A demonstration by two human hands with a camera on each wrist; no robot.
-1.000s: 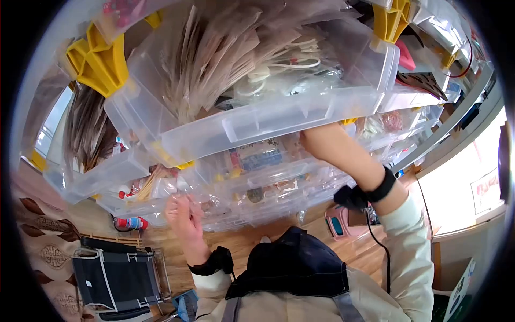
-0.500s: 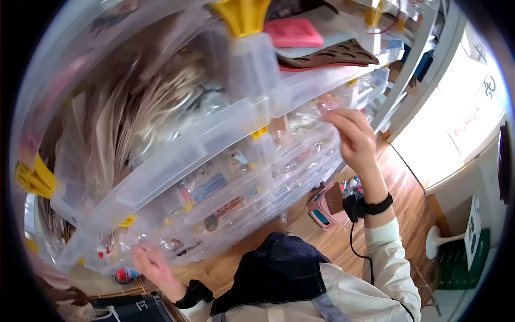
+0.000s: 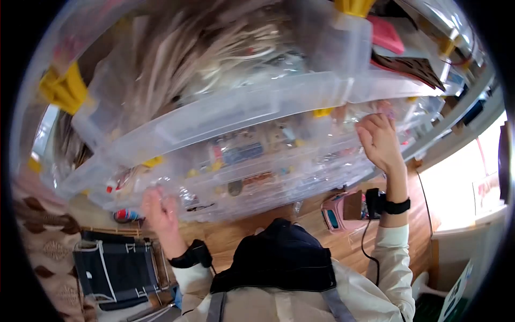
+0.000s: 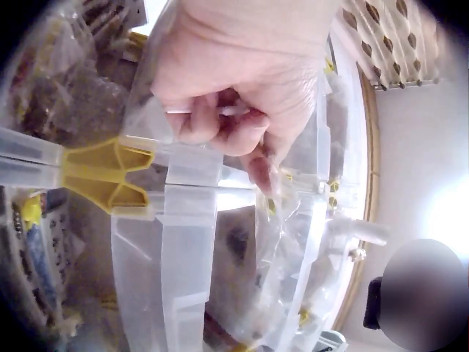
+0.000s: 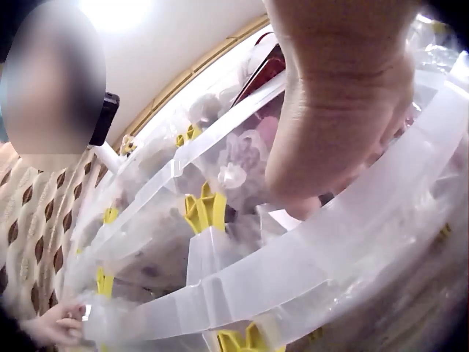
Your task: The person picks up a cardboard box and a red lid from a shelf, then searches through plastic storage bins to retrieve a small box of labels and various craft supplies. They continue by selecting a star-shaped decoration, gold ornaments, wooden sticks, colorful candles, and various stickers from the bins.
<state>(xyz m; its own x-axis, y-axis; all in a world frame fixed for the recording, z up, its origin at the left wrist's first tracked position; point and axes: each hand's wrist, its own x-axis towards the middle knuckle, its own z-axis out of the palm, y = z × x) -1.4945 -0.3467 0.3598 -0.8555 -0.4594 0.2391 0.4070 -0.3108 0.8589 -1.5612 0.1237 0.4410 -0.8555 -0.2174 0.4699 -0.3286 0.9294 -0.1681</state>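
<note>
My left hand point(image 3: 161, 212) has its fingers curled, and it pinches a clear plastic bag point(image 4: 275, 242) that hangs below the fingertips in the left wrist view. It is in front of the lower left bins. My right hand point(image 3: 382, 140) is at a clear plastic bin point(image 3: 418, 115) on the right, with its fingers bent in over the front rim. In the right wrist view the palm side hides most of those fingers. Small bagged items point(image 3: 385, 109) lie in that bin, right by the fingertips; whether the hand grips any of them I cannot tell.
Stacked clear bins with yellow connectors point(image 3: 64, 88) fill the front. The big upper bin point(image 3: 225, 121) holds many plastic bags. A pink item point(image 3: 386, 35) lies at the upper right. Below stand a pink box point(image 3: 335, 213) and a dark folding chair point(image 3: 115, 268).
The right hand came out from under the large bin and moved right to another bin, where its fingers now reach in. The left hand stays at the left with the clear bag. The head view swung right, then back.
</note>
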